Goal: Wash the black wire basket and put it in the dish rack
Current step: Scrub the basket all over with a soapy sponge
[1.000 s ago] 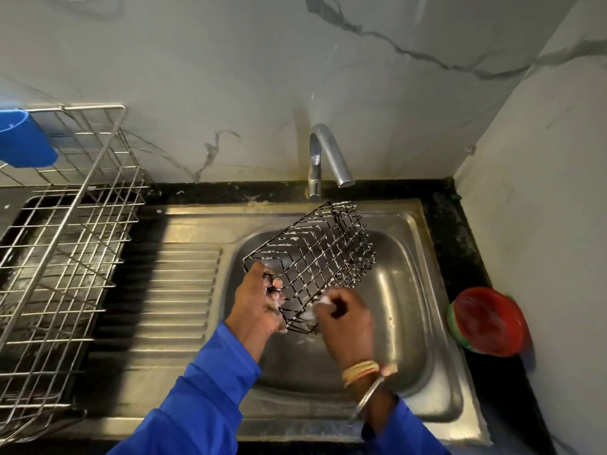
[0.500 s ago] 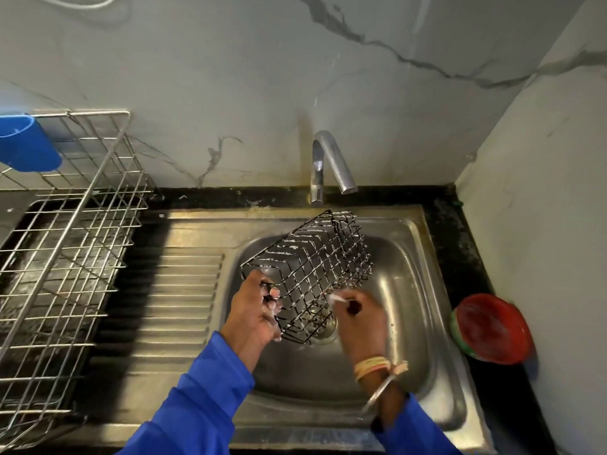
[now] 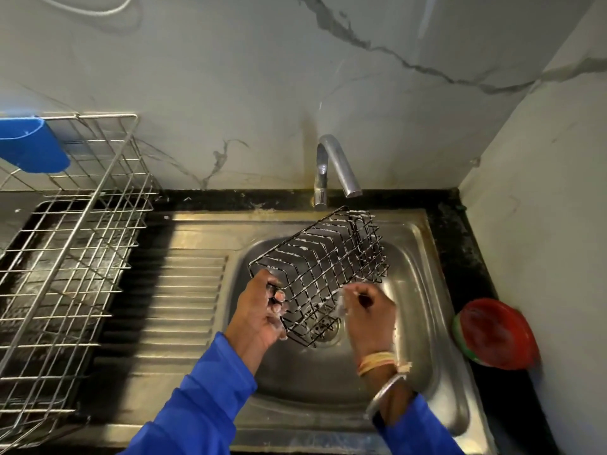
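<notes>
Marbled grey walls meet at the upper right of the frame, above a steel sink point(image 3: 422, 290). At centre, over the basin and just below the tap point(image 3: 332, 167), the black wire basket point(image 3: 322, 267) hangs tilted, streaked with white suds. The left hand point(image 3: 259, 318) grips its lower-left end, fingers curled through the wires. The right hand point(image 3: 371, 311) pinches a small whitish piece point(image 3: 341, 302), too blurred to name, against the basket's lower edge. The dish rack point(image 3: 65, 257) stands at left, well apart.

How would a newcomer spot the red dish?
Find the steel sink. On the black counter to its right, close to the side wall, sits a round dish. It is the only red thing in view, with a green edge on its left side.
</notes>
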A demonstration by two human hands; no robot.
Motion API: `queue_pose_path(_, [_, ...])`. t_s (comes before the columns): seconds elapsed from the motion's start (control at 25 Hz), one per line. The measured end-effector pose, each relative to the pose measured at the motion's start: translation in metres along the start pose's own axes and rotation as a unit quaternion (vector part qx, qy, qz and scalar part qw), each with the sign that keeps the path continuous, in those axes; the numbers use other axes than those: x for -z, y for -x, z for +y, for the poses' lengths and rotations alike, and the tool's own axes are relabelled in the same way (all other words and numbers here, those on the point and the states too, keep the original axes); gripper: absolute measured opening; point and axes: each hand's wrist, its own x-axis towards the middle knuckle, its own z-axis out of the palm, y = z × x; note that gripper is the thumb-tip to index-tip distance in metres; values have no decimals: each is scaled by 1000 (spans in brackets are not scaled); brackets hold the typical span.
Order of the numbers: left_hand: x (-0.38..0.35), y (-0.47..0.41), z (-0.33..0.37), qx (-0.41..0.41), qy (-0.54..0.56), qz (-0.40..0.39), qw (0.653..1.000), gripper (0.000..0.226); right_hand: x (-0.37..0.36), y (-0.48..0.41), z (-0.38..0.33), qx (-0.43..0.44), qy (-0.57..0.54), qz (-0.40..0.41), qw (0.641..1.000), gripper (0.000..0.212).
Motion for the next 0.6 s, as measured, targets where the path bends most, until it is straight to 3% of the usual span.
queue_pose_path(0.12, [3, 3, -6, 10, -7, -1, 1000, 16, 15, -50, 9, -38, 49, 123, 990, 14])
queue_pose_path(0.2, [0, 4, -12, 16, -6, 3, 1000, 19, 15, -72, -6, -13, 35, 141, 989, 9])
queue_pose_path(0.36, [-7, 2, -15, 28, 2, -3, 1000, 23, -10, -23, -43, 44, -73, -22, 996, 4])
queue_pose_path(0.44, [-6, 3, -13, 21, 12, 4, 1000, 21, -15, 16, -23, 63, -27, -78, 995, 7])
queue_pose_path(0.52, [-3, 5, -9, 11, 20, 5, 1000, 19, -5, 25, 1, 26, 14, -43, 999, 10])
queue_pose_path(0.6, [1, 3, -8, 3, 20, 3, 1000, 17, 5, -2, 9, -40, 31, 66, 997, 8])
